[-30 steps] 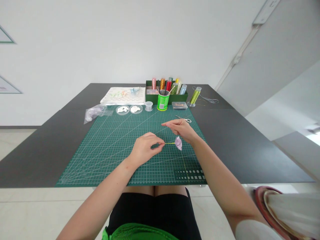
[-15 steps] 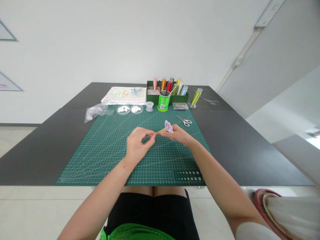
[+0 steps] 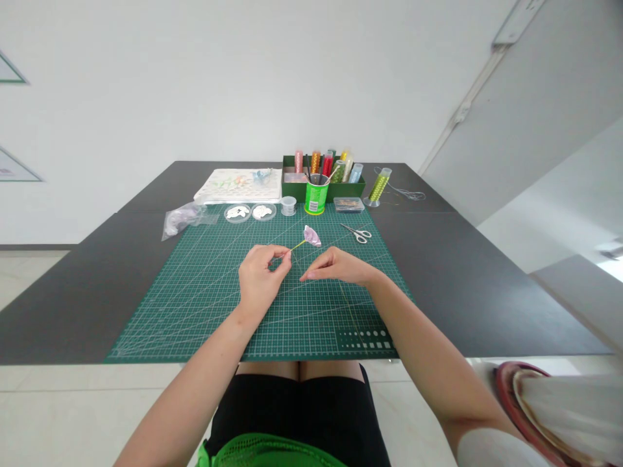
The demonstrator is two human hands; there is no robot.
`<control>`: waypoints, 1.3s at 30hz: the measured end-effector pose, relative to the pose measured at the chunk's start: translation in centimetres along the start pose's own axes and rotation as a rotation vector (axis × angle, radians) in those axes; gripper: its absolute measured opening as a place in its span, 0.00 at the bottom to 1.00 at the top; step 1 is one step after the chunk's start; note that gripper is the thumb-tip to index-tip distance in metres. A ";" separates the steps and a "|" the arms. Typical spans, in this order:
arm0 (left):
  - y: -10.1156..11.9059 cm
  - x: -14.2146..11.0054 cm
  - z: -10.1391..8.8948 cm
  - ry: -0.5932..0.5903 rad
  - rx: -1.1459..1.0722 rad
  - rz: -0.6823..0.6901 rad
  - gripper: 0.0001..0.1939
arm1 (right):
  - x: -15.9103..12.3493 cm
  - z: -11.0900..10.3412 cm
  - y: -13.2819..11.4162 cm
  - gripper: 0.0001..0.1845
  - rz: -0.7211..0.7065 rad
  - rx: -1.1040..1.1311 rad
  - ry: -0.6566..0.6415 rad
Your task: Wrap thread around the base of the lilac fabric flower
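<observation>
My left hand (image 3: 263,269) pinches the thin green stem of a small artificial flower (image 3: 312,236). The pale lilac bloom points up and to the right, above the cutting mat. To the right of the stem, my right hand (image 3: 335,266) is closed in a pinch, thumb and fingertips together and apart from the flower. A fine yellow-green thread (image 3: 351,312) runs out from under this hand and down the mat toward its front edge. The thread at the fingertips is too thin to make out clearly. Beneath both hands lies the green gridded cutting mat (image 3: 204,311).
Scissors (image 3: 357,233) lie right of centre on the mat. Behind stand a green can (image 3: 316,197) with tools, a box (image 3: 357,189) of thread spools and a loose green spool (image 3: 379,187). Dishes of white pieces (image 3: 237,213), a plastic bag (image 3: 185,219) and white sheets (image 3: 241,185) are at left.
My right hand has let go of the flower and moved slightly down, away from it. The bloom now stands free at the stem's end, turned, with only my left hand holding it.
</observation>
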State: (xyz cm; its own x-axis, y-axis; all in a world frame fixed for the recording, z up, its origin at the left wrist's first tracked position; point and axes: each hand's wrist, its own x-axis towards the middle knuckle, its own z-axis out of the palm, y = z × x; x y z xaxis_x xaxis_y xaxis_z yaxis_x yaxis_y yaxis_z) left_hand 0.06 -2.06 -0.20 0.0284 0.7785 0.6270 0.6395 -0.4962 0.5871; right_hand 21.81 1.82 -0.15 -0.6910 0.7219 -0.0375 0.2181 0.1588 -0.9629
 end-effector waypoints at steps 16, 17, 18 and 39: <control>-0.9 -0.3 0.9 -0.172 0.193 0.004 0.09 | -0.6 -0.2 -0.6 0.19 -0.058 0.008 0.091; -0.9 -0.3 0.9 -0.184 0.202 0.015 0.08 | -0.5 -0.2 -0.6 0.18 -0.066 0.012 0.097; -0.9 -0.3 0.8 -0.196 0.210 0.024 0.07 | -0.5 -0.2 -0.6 0.18 -0.074 0.016 0.108; -0.9 -0.3 0.7 -0.366 0.113 0.225 0.08 | -0.3 0.0 -1.0 0.31 -0.132 -0.045 0.500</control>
State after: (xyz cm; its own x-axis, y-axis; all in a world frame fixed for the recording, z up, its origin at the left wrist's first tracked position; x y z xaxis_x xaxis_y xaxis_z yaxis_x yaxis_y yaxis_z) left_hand 0.01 -1.62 -1.28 0.4341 0.7506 0.4982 0.6658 -0.6398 0.3839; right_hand 21.81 1.42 0.78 -0.3036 0.9256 0.2260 0.1884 0.2908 -0.9380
